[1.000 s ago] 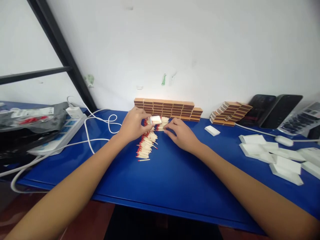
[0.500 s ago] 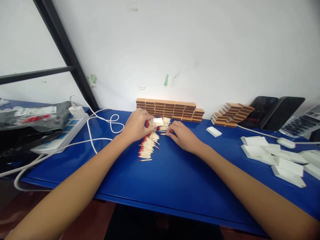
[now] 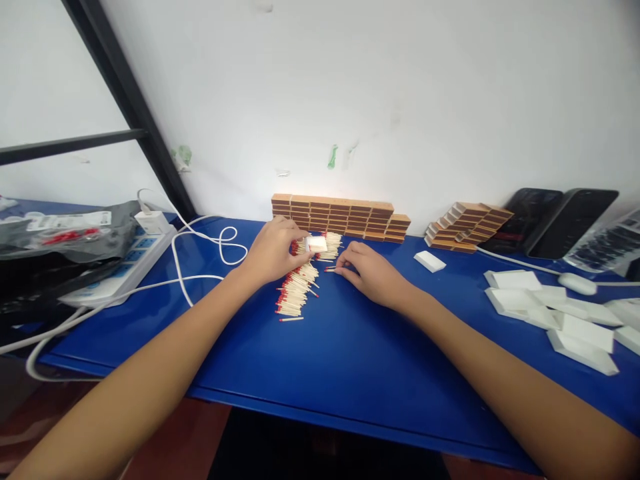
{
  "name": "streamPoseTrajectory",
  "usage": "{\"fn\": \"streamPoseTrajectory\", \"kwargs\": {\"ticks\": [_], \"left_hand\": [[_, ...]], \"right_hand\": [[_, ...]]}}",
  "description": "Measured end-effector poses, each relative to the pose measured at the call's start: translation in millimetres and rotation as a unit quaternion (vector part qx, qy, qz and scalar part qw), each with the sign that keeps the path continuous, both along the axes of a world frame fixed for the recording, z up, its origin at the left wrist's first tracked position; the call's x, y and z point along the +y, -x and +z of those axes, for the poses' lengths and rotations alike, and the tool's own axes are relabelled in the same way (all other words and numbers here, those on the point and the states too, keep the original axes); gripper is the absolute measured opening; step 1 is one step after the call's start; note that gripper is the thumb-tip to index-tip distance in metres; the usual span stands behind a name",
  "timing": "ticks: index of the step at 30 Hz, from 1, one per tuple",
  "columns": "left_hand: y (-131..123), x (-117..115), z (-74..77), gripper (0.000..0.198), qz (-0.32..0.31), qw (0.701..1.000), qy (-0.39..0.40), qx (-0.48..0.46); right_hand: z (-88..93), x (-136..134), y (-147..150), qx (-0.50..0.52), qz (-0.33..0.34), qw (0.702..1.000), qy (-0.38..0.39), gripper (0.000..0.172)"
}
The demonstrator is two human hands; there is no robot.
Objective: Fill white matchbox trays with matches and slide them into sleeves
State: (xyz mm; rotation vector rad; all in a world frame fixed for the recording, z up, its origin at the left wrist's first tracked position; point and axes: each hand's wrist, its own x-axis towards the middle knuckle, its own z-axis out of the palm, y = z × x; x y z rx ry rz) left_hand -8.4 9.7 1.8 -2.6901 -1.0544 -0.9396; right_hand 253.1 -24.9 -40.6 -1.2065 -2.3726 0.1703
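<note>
Tabletop: blue and glossy, its front edge (image 3: 310, 412) nearest you, with bare blue surface (image 3: 350, 353) reaching up to the matches.
Loose match: one loose match (image 3: 291, 319) lies by itself in front of the long heap (image 3: 295, 290) of red-tipped matches.
Right hand: your right hand (image 3: 367, 272) is a little lower and nearer you than a second ago, when its fingers were at the edge of the short heap (image 3: 330, 245); now thumb and fingertips pinch the end of a match (image 3: 331, 269), perhaps two, so that piece is apart from the heap.
Left hand: your left hand (image 3: 274, 250) keeps its pinch on the small white tray (image 3: 316, 245), held just above the heaps; its contents are too small to make out.
Off to the right: a single tray (image 3: 429, 261) lies apart from a jumble of trays (image 3: 513, 280).
Off to the left: a power strip (image 3: 120, 267), a looping white cable (image 3: 185, 267) and a plastic bag (image 3: 115, 223).
Along the back: matchboxes (image 3: 330, 212) in neat rows, a slanting stack (image 3: 463, 227) and leaning phones (image 3: 573, 223).
Wall: white wall (image 3: 300, 87), scuffed, with a black frame (image 3: 125, 87) at left.
</note>
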Motion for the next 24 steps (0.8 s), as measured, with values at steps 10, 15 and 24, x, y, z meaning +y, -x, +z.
{"fn": "streamPoseTrajectory", "kwargs": {"ticks": [10, 15, 24], "left_hand": [[-1.8, -0.9, -1.7, 0.027, -0.046, 0.999, 0.017, -0.009], [-9.9, -10.4, -2.0, 0.032, -0.095, 0.994, 0.052, -0.033], [-15.0, -17.2, 0.0, 0.025, -0.117, 0.989, 0.064, -0.056]], "right_hand": [[19.3, -6.0, -8.7, 0.035, -0.039, 0.996, -0.076, 0.010], [25.8, -15.1, 3.5, 0.031, -0.052, 0.989, -0.134, 0.015], [21.0, -17.8, 9.8, 0.001, -0.042, 0.985, -0.166, 0.020]]}}
